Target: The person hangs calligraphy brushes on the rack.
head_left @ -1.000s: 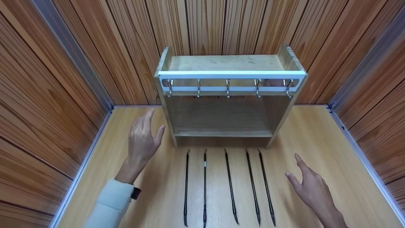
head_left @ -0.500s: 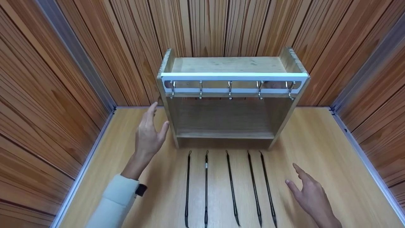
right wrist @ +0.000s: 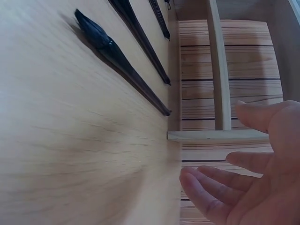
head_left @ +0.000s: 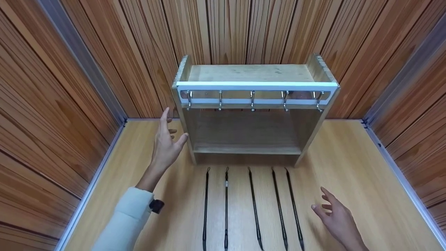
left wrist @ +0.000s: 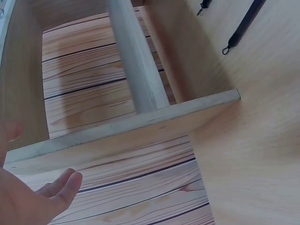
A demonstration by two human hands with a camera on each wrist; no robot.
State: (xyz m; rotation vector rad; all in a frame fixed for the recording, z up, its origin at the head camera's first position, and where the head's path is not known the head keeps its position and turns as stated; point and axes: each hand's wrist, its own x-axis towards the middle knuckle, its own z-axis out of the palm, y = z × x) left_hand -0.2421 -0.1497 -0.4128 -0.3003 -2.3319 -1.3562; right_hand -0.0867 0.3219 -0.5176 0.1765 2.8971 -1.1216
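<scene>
Several dark calligraphy brushes lie side by side on the table, hanging loops toward the wooden rack [head_left: 244,150]. In the head view these include a leftmost brush [head_left: 205,209], one with a pale label [head_left: 226,209] and a rightmost brush [head_left: 295,209]. My left hand [head_left: 164,146] hovers at the rack's left side, thumb near the side panel, holding nothing. In the left wrist view its fingers [left wrist: 63,190] show beside the panel's edge. My right hand [head_left: 338,221], relaxed and holding nothing, is above the table right of the brushes. Its fingers [right wrist: 211,187] spread loosely in the right wrist view.
A white rail [head_left: 258,84] runs across the rack's upper front and bears several metal hooks [head_left: 252,101]. Slatted wooden walls [head_left: 226,31] enclose the table [head_left: 348,153] at the back and sides, with metal strips along the corners.
My left hand has shifted right and slightly up toward the rack's side, its fingers bending a little. The right hand has come slightly nearer me. The brushes stay in place.
</scene>
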